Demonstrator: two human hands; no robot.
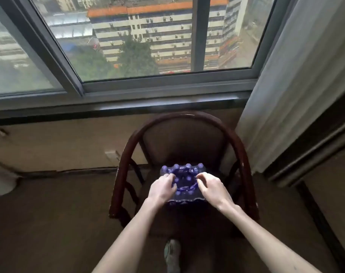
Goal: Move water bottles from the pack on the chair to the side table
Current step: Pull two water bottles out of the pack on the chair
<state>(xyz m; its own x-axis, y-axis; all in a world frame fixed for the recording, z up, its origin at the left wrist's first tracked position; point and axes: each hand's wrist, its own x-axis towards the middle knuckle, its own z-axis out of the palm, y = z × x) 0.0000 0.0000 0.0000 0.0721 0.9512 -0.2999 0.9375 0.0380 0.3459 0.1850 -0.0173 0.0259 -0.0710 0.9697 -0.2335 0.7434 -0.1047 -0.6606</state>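
Under the window (pixel 138 40), one chair (pixel 184 138) carried one pack (pixel 184 184) of bottles. Both hands, left (pixel 163 187) and right (pixel 211 187), lay on its top, fingers curled into the wrap.

Pack (pixel 182 182) sits on chair (pixel 184 154) seat, centre. Left hand (pixel 163 187) on pack's left top, right hand (pixel 208 187) on its right top, pack's middle between them. Chair back behind the grip, w/ sill (pixel 116 107) & window (pixel 140 36) beyond. Curtain (pixel 293 85) right of grip, outlet (pixel 111 154) left. Shoe (pixel 172 255) on floor nearest the person, below hands.
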